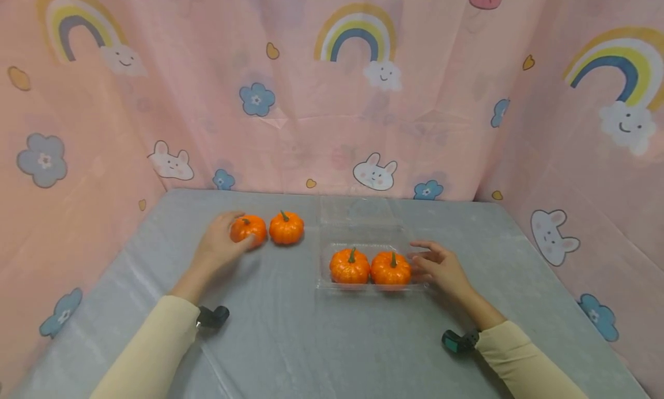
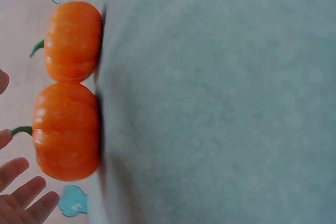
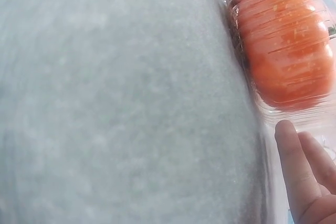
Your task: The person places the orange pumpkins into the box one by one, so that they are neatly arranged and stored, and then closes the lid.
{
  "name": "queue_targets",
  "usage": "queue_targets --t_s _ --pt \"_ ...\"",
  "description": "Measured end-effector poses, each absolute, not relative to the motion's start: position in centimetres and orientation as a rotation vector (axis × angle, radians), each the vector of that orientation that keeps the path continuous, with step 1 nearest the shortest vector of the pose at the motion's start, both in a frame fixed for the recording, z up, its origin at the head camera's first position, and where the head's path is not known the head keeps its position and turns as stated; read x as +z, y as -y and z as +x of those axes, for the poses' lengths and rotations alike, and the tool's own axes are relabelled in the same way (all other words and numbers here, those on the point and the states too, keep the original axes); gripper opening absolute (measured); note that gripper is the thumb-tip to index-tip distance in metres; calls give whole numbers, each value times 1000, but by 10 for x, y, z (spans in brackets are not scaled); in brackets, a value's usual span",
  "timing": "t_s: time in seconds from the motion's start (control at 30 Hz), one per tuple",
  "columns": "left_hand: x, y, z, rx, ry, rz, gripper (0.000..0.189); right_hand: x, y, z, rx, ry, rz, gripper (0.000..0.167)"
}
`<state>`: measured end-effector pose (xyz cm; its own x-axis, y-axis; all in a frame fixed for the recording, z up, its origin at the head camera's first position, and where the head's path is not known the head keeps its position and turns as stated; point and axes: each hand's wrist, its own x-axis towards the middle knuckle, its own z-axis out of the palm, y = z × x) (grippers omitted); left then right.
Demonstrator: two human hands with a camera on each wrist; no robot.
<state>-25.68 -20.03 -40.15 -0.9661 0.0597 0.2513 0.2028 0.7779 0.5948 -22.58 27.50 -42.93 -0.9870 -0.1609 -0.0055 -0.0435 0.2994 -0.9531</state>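
Observation:
Beside the leftmost small orange pumpkin (image 1: pixel 249 230), my left hand (image 1: pixel 220 243) has its thumb and fingers spread around it. In the left wrist view those fingers (image 2: pixel 32 192) stand apart from the pumpkin's skin, close to its green stem. A second pumpkin (image 1: pixel 286 228) sits just to the right of the first. A clear plastic clamshell box (image 1: pixel 325 275) with its lid (image 1: pixel 358 211) raised at the back holds two more pumpkins (image 1: pixel 350 266). At the box's right wall is my right hand (image 1: pixel 440 269), its fingers (image 3: pixel 291 156) extended with the tips right at the plastic.
A grey cloth (image 1: pixel 290 330) covers the table. Pink printed curtains (image 1: pixel 290 139) stand along its back and both sides. Each wrist wears a small black camera, as on the right wrist (image 1: pixel 459 341).

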Motion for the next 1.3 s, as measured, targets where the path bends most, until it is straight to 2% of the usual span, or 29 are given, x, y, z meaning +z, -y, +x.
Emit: queue_targets --t_s 0.3,0.6,1.3 --pt "-411 209 -270 -1118 2767 -59 54 -429 -274 -227 -1796 -2437 -196 48" --pt "-418 212 -277 -1289 2699 -20 46 -428 -273 -226 -1796 -2443 -204 49" --pt "-426 209 -278 -1375 2636 47 43 -426 -276 -224 -1796 -2440 -200 48"
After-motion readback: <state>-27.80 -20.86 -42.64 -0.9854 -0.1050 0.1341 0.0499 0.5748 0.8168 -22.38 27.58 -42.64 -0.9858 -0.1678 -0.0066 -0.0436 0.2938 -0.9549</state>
